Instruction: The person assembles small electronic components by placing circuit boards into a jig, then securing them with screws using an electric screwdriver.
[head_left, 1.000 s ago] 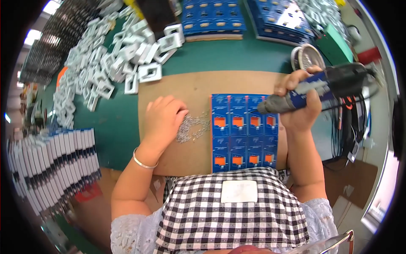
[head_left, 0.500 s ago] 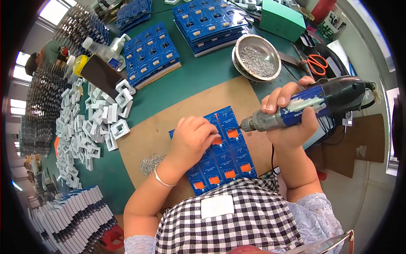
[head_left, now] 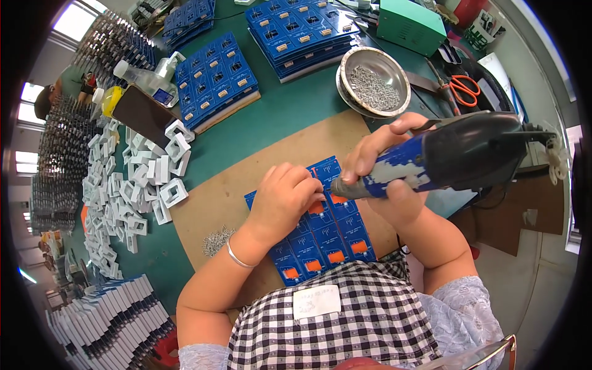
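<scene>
My right hand point(head_left: 401, 206) is wrapped round a worn blue and black electric screwdriver point(head_left: 468, 151), its grey nose pointing left and down over a blue circuit board point(head_left: 348, 225). The screwdriver's tip is hidden close to the board. My left hand point(head_left: 277, 203) rests over the board's upper left part, fingers pinched beside an orange part point(head_left: 316, 208); whatever they hold is too small to make out. More orange parts, such as one near the lower edge point(head_left: 336, 256), sit on the board. Left of my wrist lies a pile of small screws point(head_left: 217, 240).
Brown cardboard point(head_left: 209, 191) lies under the board. A metal bowl point(head_left: 405, 80) of screws stands beyond it, near orange-handled scissors point(head_left: 464, 89) and a green box point(head_left: 410, 28). White plastic frames point(head_left: 174, 192) are heaped left, beside a phone point(head_left: 142, 117). Stacked blue boards point(head_left: 219, 80) stand behind.
The screwdriver in my right hand has moved left and its nose now reaches closer to my left fingertips. My left hand stays nearly in place over the board.
</scene>
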### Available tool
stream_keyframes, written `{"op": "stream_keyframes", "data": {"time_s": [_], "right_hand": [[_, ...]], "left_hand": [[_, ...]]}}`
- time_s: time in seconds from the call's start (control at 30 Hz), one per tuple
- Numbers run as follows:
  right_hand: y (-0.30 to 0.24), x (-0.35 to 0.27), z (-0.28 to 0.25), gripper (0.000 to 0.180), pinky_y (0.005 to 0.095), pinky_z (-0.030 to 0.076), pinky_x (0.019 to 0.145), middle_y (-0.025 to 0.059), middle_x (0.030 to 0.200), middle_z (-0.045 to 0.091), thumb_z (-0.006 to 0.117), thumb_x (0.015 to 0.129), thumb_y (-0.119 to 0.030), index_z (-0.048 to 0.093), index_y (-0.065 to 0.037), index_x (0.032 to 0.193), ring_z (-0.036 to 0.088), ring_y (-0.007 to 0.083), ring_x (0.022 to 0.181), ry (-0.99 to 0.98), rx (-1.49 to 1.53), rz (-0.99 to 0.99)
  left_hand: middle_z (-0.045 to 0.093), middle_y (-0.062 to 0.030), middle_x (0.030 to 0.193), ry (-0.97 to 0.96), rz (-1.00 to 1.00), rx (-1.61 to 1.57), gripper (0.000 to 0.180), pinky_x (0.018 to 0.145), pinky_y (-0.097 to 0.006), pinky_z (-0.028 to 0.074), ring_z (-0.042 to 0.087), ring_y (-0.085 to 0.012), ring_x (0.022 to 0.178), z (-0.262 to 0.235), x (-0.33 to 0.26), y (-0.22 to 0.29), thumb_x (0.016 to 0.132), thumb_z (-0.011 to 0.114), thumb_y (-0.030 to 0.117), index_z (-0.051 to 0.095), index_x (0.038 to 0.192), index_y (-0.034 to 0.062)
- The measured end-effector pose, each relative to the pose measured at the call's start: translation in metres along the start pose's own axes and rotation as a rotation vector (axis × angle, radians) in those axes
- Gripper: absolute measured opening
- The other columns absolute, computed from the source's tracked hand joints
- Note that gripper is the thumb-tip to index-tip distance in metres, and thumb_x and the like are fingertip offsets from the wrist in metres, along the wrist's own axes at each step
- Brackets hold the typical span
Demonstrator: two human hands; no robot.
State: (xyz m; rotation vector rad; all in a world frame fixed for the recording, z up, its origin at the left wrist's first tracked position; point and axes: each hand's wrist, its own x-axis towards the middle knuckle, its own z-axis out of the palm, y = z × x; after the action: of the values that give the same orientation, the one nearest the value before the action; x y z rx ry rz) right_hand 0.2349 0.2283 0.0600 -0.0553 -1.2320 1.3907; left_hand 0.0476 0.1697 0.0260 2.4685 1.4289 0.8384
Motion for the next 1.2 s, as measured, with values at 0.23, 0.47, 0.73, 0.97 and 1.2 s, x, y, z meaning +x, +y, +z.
{"op": "stream_keyframes", "data": {"time_s": [0.23,0.47,0.73,0.97,1.2], "right_hand": [[0.006,0.003,0.001,0.057,0.0307,0.053,0.073,0.0139,0.089,0.061,0.062,0.079,0.0,0.031,-0.003,0.127,0.063,0.0177,0.078,-0.136,-0.161,0.027],[0.003,0.003,0.013,0.062,0.0386,0.053,0.068,0.0114,0.084,0.058,0.073,0.085,-0.03,0.032,-0.008,0.126,0.062,0.0241,0.073,-0.031,-0.117,0.084],[0.01,0.004,0.021,0.058,0.0335,0.053,0.068,0.0116,0.088,0.058,0.071,0.087,-0.022,0.031,-0.009,0.127,0.062,0.0219,0.077,-0.132,-0.106,0.118],[0.017,0.01,0.022,0.065,0.0342,0.053,0.067,0.0113,0.087,0.058,0.073,0.087,-0.028,0.031,-0.009,0.133,0.062,0.0211,0.073,-0.243,-0.213,0.155],[0.02,0.008,0.023,0.062,0.0352,0.048,0.064,0.0102,0.086,0.054,0.07,0.084,-0.038,0.037,-0.009,0.127,0.057,0.0213,0.07,-0.219,-0.22,0.187]], "left_hand": [[0.057,-0.0035,0.082,0.046,-0.011,-0.06,0.018,0.073,-0.036,0.045,0.054,-0.0243,0.08,0.003,-0.002,-0.003,0.071,0.075,0.014,0.062,0.083,0.01],[0.057,-0.0035,0.084,0.043,-0.014,-0.127,0.018,0.075,-0.036,0.045,0.054,-0.0246,0.081,0.003,-0.004,-0.005,0.071,0.076,0.015,0.063,0.083,0.0108],[0.06,-0.0067,0.087,0.098,-0.006,-0.196,0.022,0.075,-0.039,0.047,0.057,-0.0294,0.083,0.007,-0.009,-0.009,0.072,0.075,0.012,0.064,0.091,0.0093],[0.065,-0.0089,0.084,0.297,-0.307,0.069,0.013,0.076,-0.037,0.049,0.061,-0.0265,0.084,-0.06,-0.08,-0.042,0.079,0.07,0.008,0.069,0.092,0.0062],[0.064,-0.0058,0.082,0.149,-0.517,0.124,0.011,0.071,-0.037,0.047,0.06,-0.0268,0.078,-0.071,-0.148,-0.041,0.076,0.072,0.008,0.071,0.087,0.0067]]}}
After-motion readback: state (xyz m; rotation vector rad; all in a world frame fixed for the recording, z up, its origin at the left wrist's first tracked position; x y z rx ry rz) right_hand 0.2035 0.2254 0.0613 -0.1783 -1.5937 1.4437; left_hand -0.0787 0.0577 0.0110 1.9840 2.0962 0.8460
